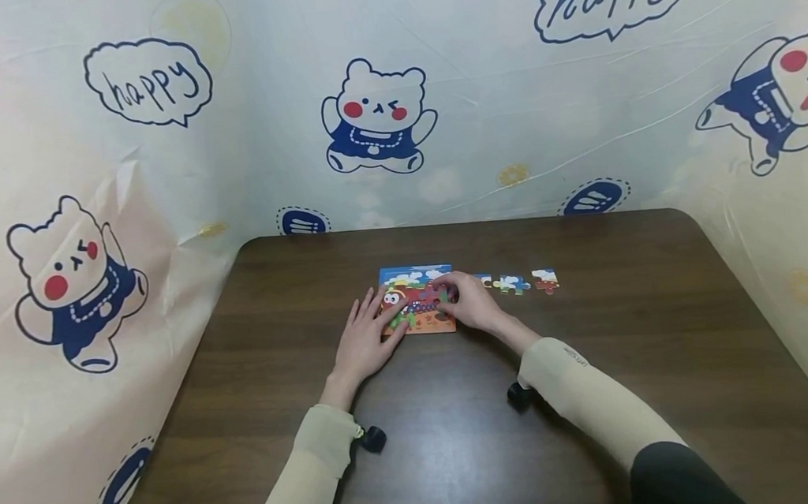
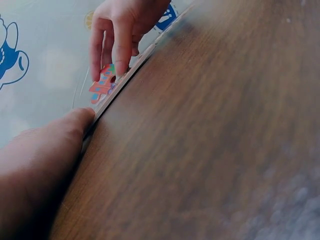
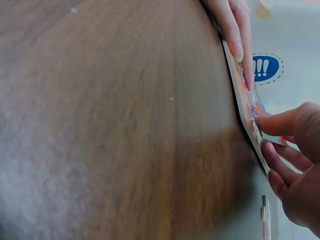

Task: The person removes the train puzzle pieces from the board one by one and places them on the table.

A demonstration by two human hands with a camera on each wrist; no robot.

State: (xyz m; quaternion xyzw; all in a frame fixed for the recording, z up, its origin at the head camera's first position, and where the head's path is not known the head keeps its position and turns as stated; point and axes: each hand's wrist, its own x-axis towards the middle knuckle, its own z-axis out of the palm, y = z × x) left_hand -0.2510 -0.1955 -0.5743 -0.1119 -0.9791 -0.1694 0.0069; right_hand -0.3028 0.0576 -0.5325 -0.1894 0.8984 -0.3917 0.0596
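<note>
A colourful jigsaw puzzle board (image 1: 433, 326), with blue sky at the top and an orange strip along the bottom, lies on the table. My left hand (image 1: 365, 348) rests on its left side with the fingers spread. At the board's right side, my right hand (image 1: 475, 302) pinches a red puzzle piece (image 2: 102, 85) between thumb and fingers. In the left wrist view this piece stands tilted above the board's surface. Whether its lower edge touches the board I cannot tell. The right wrist view shows the right fingers (image 3: 280, 122) at the board's edge, partly hiding the piece.
Right of the board lie several loose puzzle pieces, among them a blue and white one (image 1: 512, 284) and a white and red one (image 1: 545, 280). The brown wooden table (image 1: 448, 454) reaches back to a printed cloth (image 1: 481, 143).
</note>
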